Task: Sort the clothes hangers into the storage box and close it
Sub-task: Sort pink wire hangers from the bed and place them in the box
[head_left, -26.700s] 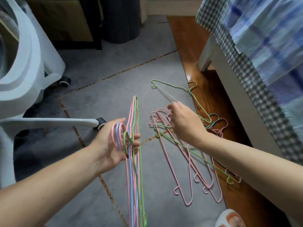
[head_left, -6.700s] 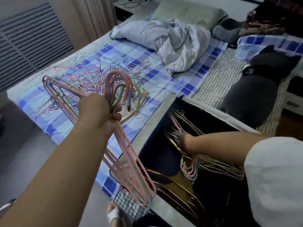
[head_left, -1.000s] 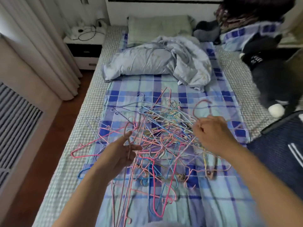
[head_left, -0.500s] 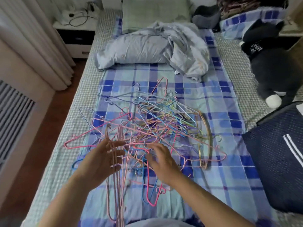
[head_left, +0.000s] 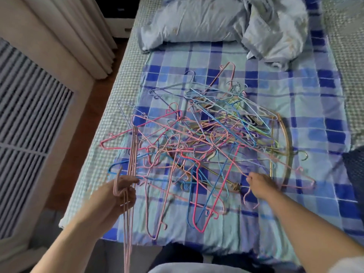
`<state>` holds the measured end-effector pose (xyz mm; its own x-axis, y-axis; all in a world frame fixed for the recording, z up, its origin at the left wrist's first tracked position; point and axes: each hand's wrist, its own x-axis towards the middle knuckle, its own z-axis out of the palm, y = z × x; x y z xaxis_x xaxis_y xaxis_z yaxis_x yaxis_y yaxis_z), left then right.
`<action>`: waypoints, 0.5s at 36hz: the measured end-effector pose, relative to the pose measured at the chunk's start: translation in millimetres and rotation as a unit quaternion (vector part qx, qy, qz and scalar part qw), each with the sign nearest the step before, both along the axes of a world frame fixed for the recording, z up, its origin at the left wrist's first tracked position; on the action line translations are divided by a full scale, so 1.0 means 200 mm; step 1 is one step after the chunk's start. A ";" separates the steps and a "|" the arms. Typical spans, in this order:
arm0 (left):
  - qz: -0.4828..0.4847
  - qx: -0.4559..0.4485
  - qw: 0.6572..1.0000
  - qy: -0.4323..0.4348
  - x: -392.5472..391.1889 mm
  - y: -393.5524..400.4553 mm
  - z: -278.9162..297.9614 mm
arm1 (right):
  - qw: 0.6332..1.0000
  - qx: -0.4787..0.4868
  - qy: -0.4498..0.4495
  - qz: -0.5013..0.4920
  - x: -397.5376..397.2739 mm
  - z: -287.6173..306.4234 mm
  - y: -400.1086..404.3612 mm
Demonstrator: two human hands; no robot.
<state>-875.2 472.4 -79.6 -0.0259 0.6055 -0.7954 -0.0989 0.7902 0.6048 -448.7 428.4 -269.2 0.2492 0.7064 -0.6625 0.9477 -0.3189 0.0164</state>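
Clothes hangers (head_left: 206,138), a tangled pile of pink, blue, purple and gold wire, lie across the middle of the blue plaid sheet (head_left: 307,99) on the bed (head_left: 110,107), well apart from its left edge. At lower left the left hand (head_left: 120,191) has its grip curled round a stacked bundle of pink hangers (head_left: 131,154) standing edge-on near that bed edge. At the pile's near right rim the right hand (head_left: 260,185) pinches a thin pink hanger (head_left: 279,164), with bare sheet to its right before a dark blue bag (head_left: 354,170) at the frame edge.
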 end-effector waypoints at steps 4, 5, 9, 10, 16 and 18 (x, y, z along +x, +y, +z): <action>-0.003 0.014 1.000 -0.023 0.07 -0.01 -0.02 | 0.999 0.053 0.003 -0.014 0.04 0.14 0.01; -0.005 0.020 1.000 -0.015 0.10 0.00 -0.01 | 0.997 0.073 0.005 -0.038 0.07 0.19 -0.01; -0.010 0.017 0.999 -0.025 0.23 0.02 0.05 | 0.969 0.144 0.050 -0.195 0.16 0.38 -0.11; -0.015 0.015 0.999 -0.040 0.26 0.04 0.07 | 0.959 0.157 0.065 -0.227 0.17 0.43 -0.13; -0.043 0.032 0.995 -0.081 0.39 0.11 0.12 | 0.871 0.287 0.247 -0.314 0.06 0.78 -0.03; -0.059 0.035 0.992 -0.106 0.44 0.14 0.14 | 0.828 0.305 0.338 -0.328 -0.11 0.90 0.07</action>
<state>-787.9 500.7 -51.3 0.2108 0.6491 -0.7310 -0.1390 0.7601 0.6348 -471.2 442.6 -88.5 0.4290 0.8206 -0.3777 0.2944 -0.5223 -0.8003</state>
